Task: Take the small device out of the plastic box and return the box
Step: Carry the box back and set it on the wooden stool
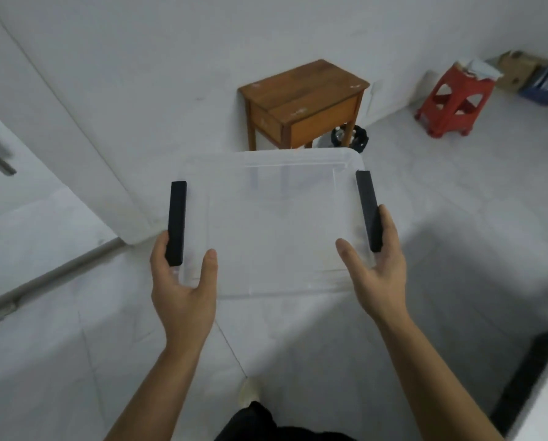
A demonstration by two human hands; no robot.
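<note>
Both bare hands, left [183, 292] and right [382, 275], grip closed on the clear lidded plastic box [271, 224] mid-air; it looks empty, so returning it probably remains.

**Bare forearms, dark clothing, pale shoe**

Both forearms are bare right down to the bottom edge of the view, with no sleeve showing. The left hand [183, 291] and the right hand [376, 275] carry no gloves, rings, watch or bands. The nails are short and plain. Below them, dark black clothing [260, 421] covers the body, and a pale, off-white shoe [249, 391] shows just above it.
</note>
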